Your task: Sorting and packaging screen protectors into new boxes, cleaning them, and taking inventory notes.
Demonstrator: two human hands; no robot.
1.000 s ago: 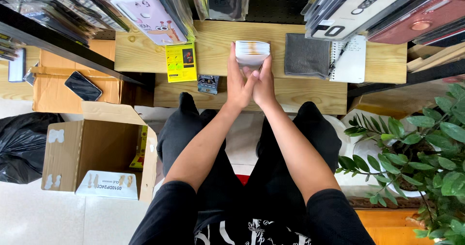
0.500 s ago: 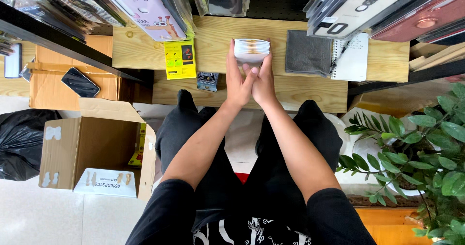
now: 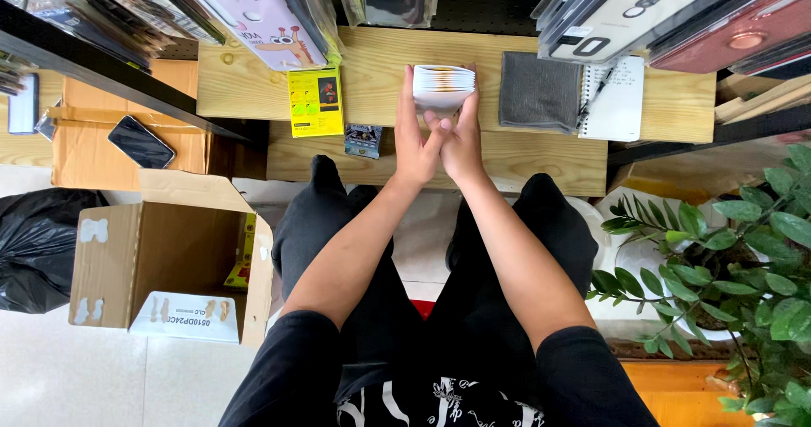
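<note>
Broad wooden tabletop of pale planks, smooth, with visible grain, stepped into an upper and a lower level. To the left on the floor, an open cardboard box, brown and matte, flaps turned out, and beside it a black plastic bag, glossy and crumpled. To the right, a potted plant with oval green leaves. Above the tabletop, rows of hanging phone cases in clear shiny sleeves. On the upper level, a grey cloth, soft and folded square, touching a white spiral notebook; further left a flat yellow package, and just below it a small dark box. Over the middle of the tabletop, lifted off the wood, a white stack of thin flat pieces, edges slightly brown, corners rounded. Left hand and right hand pressed together at the heels, both closed around the stack from below and from the sides. Probably best to hold with even pressure on both sides, thumbs low, so that no thin piece slides out; to square the edges gently and not to squeeze hard, since such thin sheets likely bend easily.
</note>
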